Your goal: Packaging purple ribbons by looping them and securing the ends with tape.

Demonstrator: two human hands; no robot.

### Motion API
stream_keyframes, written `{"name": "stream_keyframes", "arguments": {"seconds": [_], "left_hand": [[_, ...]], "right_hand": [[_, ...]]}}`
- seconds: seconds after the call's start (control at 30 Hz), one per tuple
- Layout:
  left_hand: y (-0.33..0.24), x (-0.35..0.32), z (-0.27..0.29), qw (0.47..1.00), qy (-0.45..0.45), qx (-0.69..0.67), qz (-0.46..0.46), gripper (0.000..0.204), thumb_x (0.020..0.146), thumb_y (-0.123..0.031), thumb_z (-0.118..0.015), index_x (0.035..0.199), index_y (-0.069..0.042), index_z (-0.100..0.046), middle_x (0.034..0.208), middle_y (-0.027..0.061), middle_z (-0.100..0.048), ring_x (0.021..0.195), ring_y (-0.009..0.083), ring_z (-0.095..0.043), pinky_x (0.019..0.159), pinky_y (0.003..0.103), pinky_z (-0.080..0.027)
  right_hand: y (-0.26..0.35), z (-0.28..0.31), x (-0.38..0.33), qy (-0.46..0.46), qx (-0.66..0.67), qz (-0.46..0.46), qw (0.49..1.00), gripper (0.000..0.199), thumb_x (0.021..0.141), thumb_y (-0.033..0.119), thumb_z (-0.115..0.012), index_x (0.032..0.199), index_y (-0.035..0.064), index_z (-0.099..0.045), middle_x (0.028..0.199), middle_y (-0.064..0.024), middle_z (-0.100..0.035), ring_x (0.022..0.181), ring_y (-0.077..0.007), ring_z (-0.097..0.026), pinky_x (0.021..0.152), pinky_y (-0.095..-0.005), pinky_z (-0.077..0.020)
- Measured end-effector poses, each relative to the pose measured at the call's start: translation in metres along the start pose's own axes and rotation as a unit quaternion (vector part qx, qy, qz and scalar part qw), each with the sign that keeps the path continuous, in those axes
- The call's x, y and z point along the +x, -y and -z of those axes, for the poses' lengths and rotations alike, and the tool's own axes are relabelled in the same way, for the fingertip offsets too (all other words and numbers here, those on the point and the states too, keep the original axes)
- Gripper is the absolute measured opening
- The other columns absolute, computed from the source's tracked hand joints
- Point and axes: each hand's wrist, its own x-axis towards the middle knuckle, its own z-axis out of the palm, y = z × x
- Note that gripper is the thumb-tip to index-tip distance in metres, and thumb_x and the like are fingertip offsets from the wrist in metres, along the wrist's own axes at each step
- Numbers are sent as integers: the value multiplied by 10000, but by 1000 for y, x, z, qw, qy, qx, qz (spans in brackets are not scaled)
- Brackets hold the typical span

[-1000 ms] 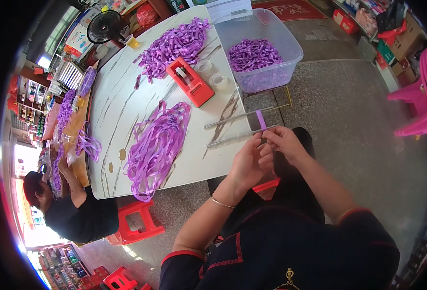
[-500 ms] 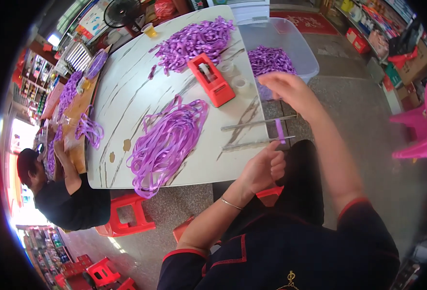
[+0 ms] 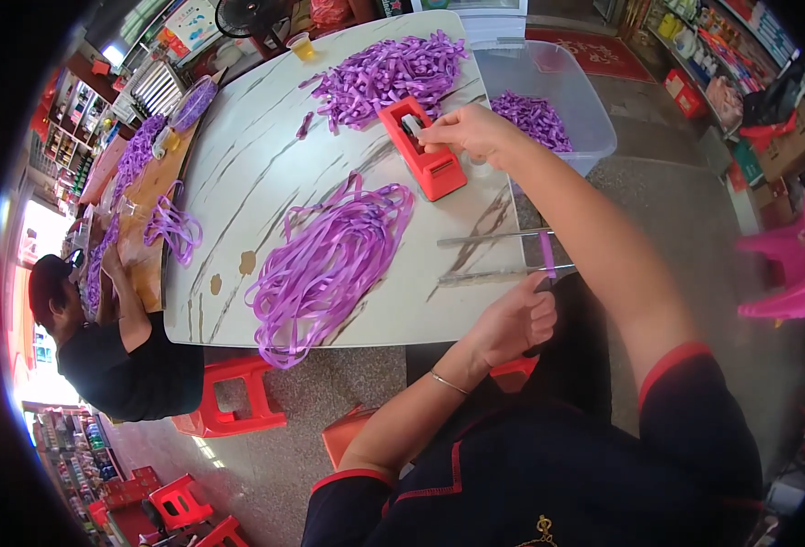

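My right hand (image 3: 468, 133) reaches over the red tape dispenser (image 3: 434, 169), its fingertips pinched on the tape at the pale tape roll (image 3: 411, 125). At the table's right edge my left hand (image 3: 522, 319) is closed in a fist, its thumb against a purple ribbon strip (image 3: 547, 251). That strip spans two thin metal rods (image 3: 484, 239) which jut past the edge. Something dark shows at the left thumb and below the fist; I cannot make out what it is. Left of the rods lies a loose bundle of long purple ribbons (image 3: 334, 264).
A heap of short purple ribbon pieces (image 3: 389, 77) lies at the table's far side, near a cup of yellow liquid (image 3: 302, 47). A clear plastic bin (image 3: 594, 137) with more pieces stands right of the table. Another person (image 3: 115, 342) works at the left, by a red stool (image 3: 234, 397).
My right hand has moved left from above the bin to the tape dispenser, and its fingers have closed at the roll. My left hand stays by the rods. The view has shifted slightly.
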Motion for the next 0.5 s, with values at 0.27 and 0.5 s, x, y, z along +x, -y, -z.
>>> {"name": "stream_keyframes", "arguments": {"seconds": [0.27,0.5], "left_hand": [[-1,0,-3,1000,0,15,4,334,833,-120,-452,1152,-193,-391,658,-25,-312,613,108,-338,572,227,-315],[0,2,-2,1000,3,5,0,343,853,-108,-418,1189,-172,-393,657,-19,-296,609,108,-321,566,225,-307]], "right_hand": [[-61,-2,-43,-6,-50,41,998,215,752,245,-670,784,34,-649,714,-1,-622,580,-49,-485,510,-209,-353],[-61,-9,-47,-192,-313,132,921,203,721,252,-659,741,51,-660,633,-61,-628,596,-181,-600,572,-297,-448]]}}
